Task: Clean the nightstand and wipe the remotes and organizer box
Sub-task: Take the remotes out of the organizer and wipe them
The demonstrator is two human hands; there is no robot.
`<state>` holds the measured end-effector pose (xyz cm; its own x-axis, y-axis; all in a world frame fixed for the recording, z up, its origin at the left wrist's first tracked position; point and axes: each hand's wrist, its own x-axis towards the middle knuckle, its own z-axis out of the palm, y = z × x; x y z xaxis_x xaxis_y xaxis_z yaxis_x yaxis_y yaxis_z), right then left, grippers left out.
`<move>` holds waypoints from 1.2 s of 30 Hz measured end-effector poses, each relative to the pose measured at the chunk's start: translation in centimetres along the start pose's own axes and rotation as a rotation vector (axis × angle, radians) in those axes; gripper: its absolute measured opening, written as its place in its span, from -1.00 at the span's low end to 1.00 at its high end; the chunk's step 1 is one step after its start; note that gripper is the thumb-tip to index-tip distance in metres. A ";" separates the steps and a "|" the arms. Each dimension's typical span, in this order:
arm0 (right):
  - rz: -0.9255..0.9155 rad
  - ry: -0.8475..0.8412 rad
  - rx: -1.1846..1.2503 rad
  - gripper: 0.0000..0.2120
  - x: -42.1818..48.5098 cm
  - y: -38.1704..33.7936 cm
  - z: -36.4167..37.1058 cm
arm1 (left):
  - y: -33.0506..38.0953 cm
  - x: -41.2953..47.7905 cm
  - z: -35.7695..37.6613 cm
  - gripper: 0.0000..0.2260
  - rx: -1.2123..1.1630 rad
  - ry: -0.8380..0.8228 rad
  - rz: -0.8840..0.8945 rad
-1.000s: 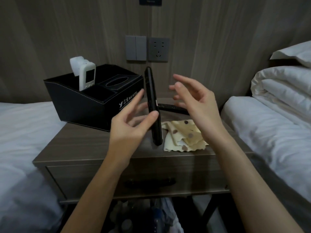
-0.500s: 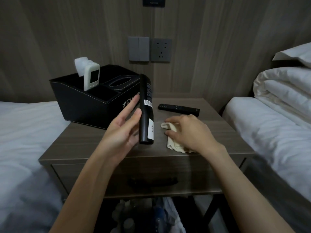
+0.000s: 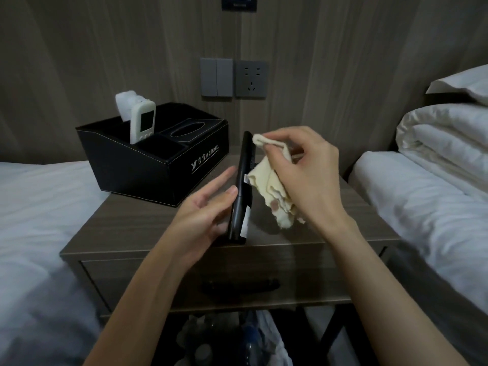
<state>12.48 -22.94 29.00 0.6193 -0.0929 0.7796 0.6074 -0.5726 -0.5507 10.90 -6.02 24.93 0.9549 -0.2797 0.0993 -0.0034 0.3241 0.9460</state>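
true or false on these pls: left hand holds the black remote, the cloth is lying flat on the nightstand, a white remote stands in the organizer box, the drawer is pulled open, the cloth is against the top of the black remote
1. The left hand holds the black remote: true.
2. The cloth lies flat on the nightstand: false; the right hand holds it up in the air.
3. A white remote stands in the organizer box: true.
4. The drawer is pulled open: false; it is shut.
5. The cloth is against the top of the black remote: true.
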 end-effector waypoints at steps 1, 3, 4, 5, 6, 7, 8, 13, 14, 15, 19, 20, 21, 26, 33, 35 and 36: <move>-0.010 0.025 -0.002 -0.87 0.0 -0.1 0.1 | -0.1 0.0 0.2 -0.51 0.015 -0.016 0.002; -0.012 0.053 -0.025 -0.85 0.0 0.0 0.3 | -0.3 -0.1 0.5 -0.52 0.038 -0.036 0.005; -0.012 0.062 -0.038 -0.85 0.0 0.1 0.4 | -0.3 0.0 0.6 -0.53 0.042 -0.039 0.003; -0.015 0.074 -0.046 -0.84 0.0 0.1 0.4 | -0.4 0.0 0.7 -0.55 0.043 -0.041 0.003; -0.023 0.087 -0.051 -0.83 0.0 0.1 0.4 | -0.5 0.0 0.7 -0.58 0.040 -0.043 0.005; -0.034 0.097 -0.056 -0.83 0.0 0.1 0.4 | -0.6 0.1 0.6 -0.61 0.037 -0.043 0.009; -0.048 0.102 -0.064 -0.82 0.0 0.1 0.4 | -0.6 0.1 0.6 -0.63 0.035 -0.041 0.014; -0.108 -0.005 -0.082 -0.78 -0.2 0.3 0.6 | -0.8 0.2 0.4 -0.54 0.054 -0.014 0.030; -0.119 -0.030 -0.079 -0.77 -0.3 0.4 0.7 | -0.8 0.2 0.4 -0.54 0.047 -0.009 0.035; -0.132 -0.051 -0.077 -0.75 -0.5 0.4 0.9 | -0.8 0.3 0.5 -0.56 0.035 0.003 0.038; -0.126 -0.126 0.001 -0.75 -0.9 0.3 1.3 | -0.6 0.5 0.6 -0.61 -0.025 0.071 0.048; -0.122 -0.146 0.021 -0.75 -1.0 0.2 1.3 | -0.5 0.5 0.7 -0.58 -0.038 0.088 0.051; -0.119 -0.167 0.036 -0.75 -1.1 0.2 1.4 | -0.4 0.5 0.8 -0.57 -0.050 0.107 0.054; -0.080 -0.255 0.110 -0.76 -1.7 -0.1 1.6 | -0.3 0.8 0.7 -0.69 -0.140 0.161 0.080; -0.003 -0.400 0.271 -0.77 -1.7 -0.3 1.1 | 0.4 0.8 0.1 -0.61 -0.223 0.230 0.101; -0.017 -0.447 0.254 -0.76 -1.7 -0.3 0.9 | 0.5 0.8 -0.1 -0.60 -0.235 0.238 0.105; -0.035 -0.466 0.242 -0.76 -1.8 -0.2 0.9 | 0.5 0.9 -0.3 -0.61 -0.240 0.243 0.108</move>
<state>11.70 -21.90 27.50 0.7188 0.3266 0.6137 0.6950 -0.3588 -0.6231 11.81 -5.83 25.44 0.9957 -0.0180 0.0912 -0.0662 0.5511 0.8318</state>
